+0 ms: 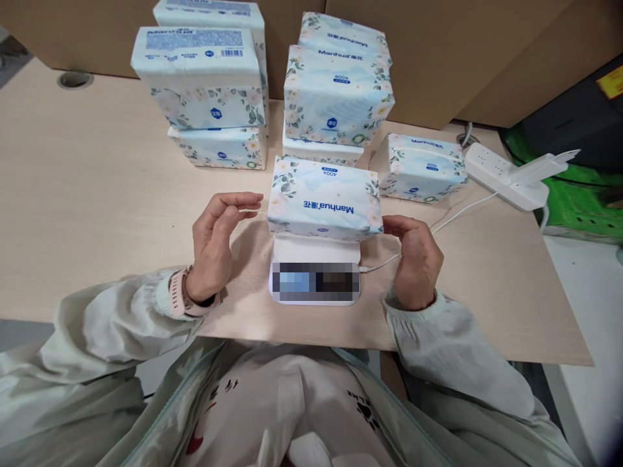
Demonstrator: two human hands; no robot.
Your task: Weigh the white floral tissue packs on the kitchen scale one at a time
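Note:
A pale blue pack of tissues (325, 198) with a flower print lies on a small white digital scale (316, 250), whose display is blurred out. To the left of the pack is my left hand (217, 243), fingers extended toward it with a small gap between. On the other side my right hand (413, 259) has its fingertips at the pack's lower right corner; whether they touch it I cannot make out. Both hands are open and hold nothing. The pack hides the rear of the scale.
Behind stand a left stack of tissue packs (209, 97) and a middle stack (338, 97). One single tissue pack (423, 167) lies at the right, beside a white power strip (506, 175). A white cable (452, 217) runs to the scale. Brown cardboard (413, 65) lines the table's back.

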